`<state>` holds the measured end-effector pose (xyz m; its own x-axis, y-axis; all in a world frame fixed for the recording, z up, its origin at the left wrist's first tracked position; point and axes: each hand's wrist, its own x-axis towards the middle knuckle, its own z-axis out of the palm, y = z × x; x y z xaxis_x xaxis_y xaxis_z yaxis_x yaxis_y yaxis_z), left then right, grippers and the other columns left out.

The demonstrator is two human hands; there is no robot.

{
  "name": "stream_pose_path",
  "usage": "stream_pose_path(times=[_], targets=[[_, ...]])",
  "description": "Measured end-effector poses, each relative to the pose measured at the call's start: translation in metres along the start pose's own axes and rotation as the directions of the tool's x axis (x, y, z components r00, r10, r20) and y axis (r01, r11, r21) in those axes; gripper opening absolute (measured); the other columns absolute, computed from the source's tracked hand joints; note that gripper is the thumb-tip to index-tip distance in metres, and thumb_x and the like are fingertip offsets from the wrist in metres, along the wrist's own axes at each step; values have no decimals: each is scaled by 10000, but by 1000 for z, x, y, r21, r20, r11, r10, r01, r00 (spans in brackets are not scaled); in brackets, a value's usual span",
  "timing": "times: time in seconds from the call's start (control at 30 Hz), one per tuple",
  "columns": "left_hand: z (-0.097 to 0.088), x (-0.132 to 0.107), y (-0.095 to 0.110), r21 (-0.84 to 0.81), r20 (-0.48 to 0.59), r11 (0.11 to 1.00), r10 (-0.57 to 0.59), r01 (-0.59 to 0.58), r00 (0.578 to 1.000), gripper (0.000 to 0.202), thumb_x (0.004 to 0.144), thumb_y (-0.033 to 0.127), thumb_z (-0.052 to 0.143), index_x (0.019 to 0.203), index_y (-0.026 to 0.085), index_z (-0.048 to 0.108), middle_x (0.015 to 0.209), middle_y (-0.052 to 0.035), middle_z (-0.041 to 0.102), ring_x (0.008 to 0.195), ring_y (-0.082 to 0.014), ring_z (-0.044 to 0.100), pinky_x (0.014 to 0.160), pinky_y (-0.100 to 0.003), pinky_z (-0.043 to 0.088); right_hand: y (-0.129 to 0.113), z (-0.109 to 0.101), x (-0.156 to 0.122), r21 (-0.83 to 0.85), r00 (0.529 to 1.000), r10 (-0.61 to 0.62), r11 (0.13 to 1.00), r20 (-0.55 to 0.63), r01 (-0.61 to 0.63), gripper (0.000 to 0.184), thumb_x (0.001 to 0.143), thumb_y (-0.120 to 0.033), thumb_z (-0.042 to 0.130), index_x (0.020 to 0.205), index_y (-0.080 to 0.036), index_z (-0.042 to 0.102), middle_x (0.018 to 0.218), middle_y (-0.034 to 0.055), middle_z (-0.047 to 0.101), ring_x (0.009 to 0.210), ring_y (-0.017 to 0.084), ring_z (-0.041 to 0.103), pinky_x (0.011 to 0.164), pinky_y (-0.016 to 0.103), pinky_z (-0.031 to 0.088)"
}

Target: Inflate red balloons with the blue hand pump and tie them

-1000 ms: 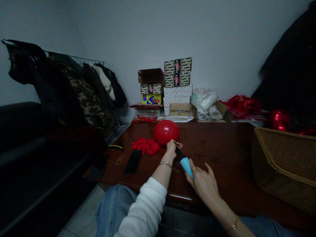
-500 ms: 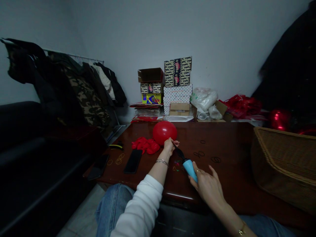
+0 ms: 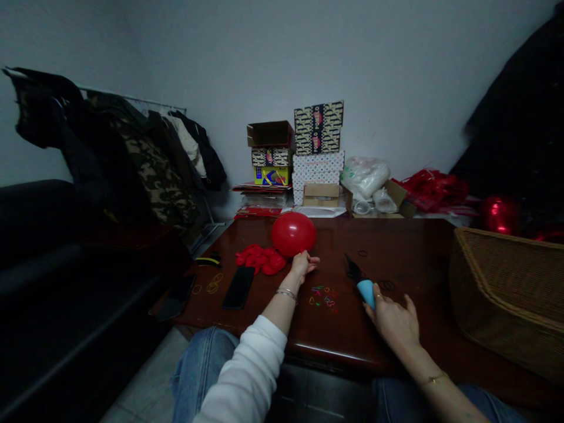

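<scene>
An inflated red balloon [image 3: 294, 234] sits over the table's middle, its neck pinched by my left hand [image 3: 303, 264]. My right hand [image 3: 394, 317] is wrapped round a balloon pump [image 3: 365, 292] with a light blue body and a black nozzle, held apart from the balloon over the right part of the table. Between the hands lie several small coloured bands [image 3: 326, 295]. Left of the balloon is a heap of limp red balloons [image 3: 259, 259], with a black phone [image 3: 238, 288] just in front of it.
A wicker basket [image 3: 484, 282] stands at the right edge of the brown table [image 3: 414, 241]. Black rings [image 3: 386, 285] lie near the pump, yellow rubber bands [image 3: 212, 286] at the left. Stacked boxes [image 3: 318, 170] and plastic bags [image 3: 365, 177] line the back.
The pump's nozzle has come away from the balloon's neck. My right hand has carried the pump to the right, uncovering the coloured bands. My left hand still pinches the balloon.
</scene>
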<state>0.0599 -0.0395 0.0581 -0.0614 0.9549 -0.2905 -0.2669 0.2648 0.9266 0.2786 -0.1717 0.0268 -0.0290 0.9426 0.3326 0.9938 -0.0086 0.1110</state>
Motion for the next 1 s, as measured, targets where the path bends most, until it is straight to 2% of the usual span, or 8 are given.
stream_pose_path(times=[0.3,0.77,0.87,0.93,1.0], targets=[[-4,-2,-12,48,49,998,-49,46,998,257,934,279,348,709,173,416,759,-84,691,634,-117,619,729,-252,474,19,23,11,-74,996,89,993,5,-88,487,921,-380,420,1271,-54,512,784,114,713,715,249,667,993,532,244],[-9,-5,-28,59,106,994,-95,89,990,314,962,338,319,709,173,404,745,-71,690,652,-127,655,717,-252,465,24,29,14,-111,991,132,985,20,-129,497,914,-370,425,1270,-37,522,757,132,699,732,271,658,996,576,200],[-11,-6,-29,75,120,993,-103,95,987,301,956,327,329,708,173,403,740,-68,691,645,-126,655,721,-255,464,22,27,13,-132,988,155,980,24,-151,525,907,-394,437,1295,-48,508,882,174,705,800,293,655,998,596,195],[-13,-7,-29,86,125,991,-112,102,986,290,950,323,342,710,173,406,745,-72,694,651,-127,655,735,-261,467,19,24,13,-159,986,160,973,-44,-165,556,897,-407,456,1324,-51,483,1096,231,659,978,349,619,1010,618,180],[-14,-8,-29,96,130,990,-115,103,985,291,948,328,345,711,173,409,750,-77,697,659,-129,656,742,-261,468,14,20,13,-169,982,136,973,-131,-158,569,896,-399,460,1348,-52,457,1285,251,557,1179,394,504,1033,633,154]])
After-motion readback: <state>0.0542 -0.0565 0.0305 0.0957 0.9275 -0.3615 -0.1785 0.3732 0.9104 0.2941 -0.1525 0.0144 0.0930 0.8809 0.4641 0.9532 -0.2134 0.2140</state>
